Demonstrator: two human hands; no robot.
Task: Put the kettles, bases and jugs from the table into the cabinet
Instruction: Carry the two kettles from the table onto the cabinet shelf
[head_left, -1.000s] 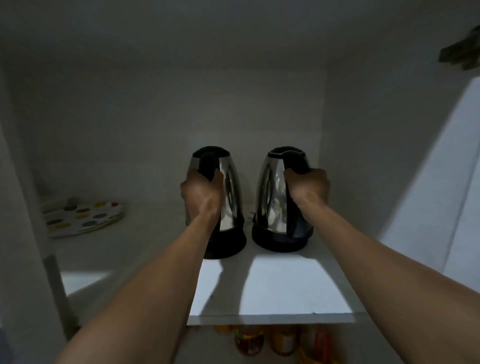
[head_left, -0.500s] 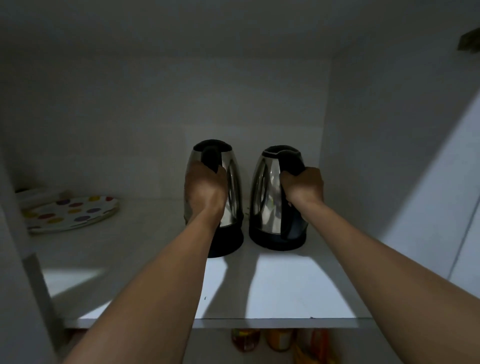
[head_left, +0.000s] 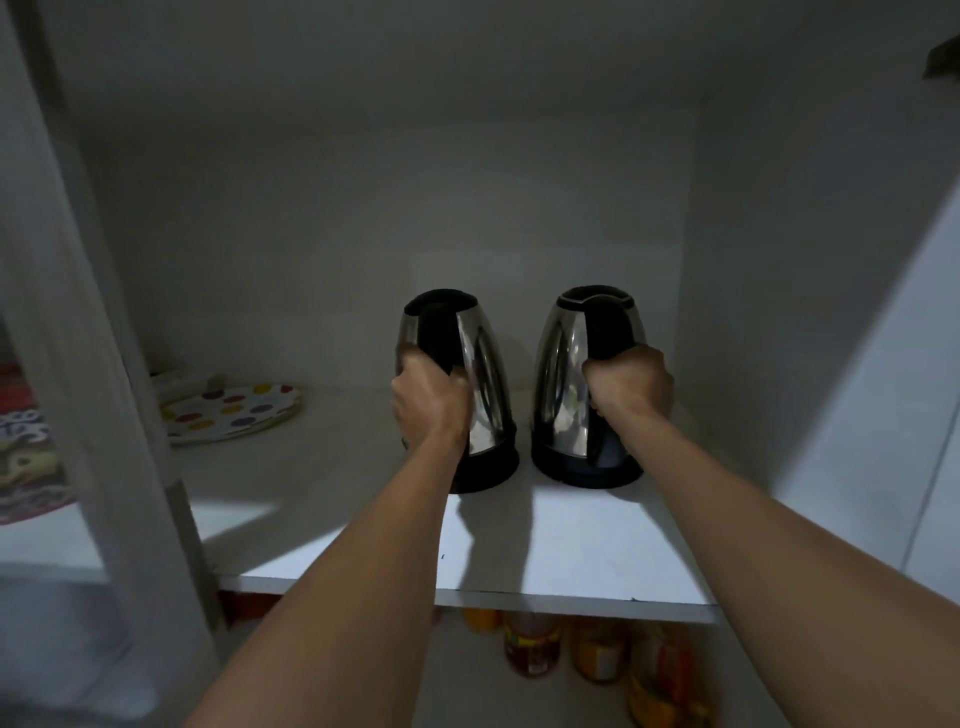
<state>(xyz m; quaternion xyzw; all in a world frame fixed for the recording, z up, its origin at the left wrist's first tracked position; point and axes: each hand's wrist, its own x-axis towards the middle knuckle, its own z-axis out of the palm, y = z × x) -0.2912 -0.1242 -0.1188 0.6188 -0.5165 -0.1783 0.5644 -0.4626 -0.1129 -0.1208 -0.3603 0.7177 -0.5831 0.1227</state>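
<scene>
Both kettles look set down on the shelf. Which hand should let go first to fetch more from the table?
Probably either; slight edge to the left hand. Its kettle stands upright, away from the side wall, whereas the right hand and its kettle stand closer to it.

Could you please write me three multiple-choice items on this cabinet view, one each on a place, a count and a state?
1. Where does the spotted plate lie relative to the two kettles?
A. on the same shelf, to their left
B. on top of one kettle
C. on the shelf below

2. How many kettles stand on the shelf?
A. one
B. two
C. four

3. What is the right hand doing?
A. resting flat on the shelf
B. holding a jar
C. gripping the black handle of the right kettle

Answers:
1 A, the plate sits at the left of that shelf, apart from the kettles.
2 B, the left kettle and the right kettle stand side by side.
3 C, its fingers are closed round the handle, as the left hand is on the other kettle.
</scene>
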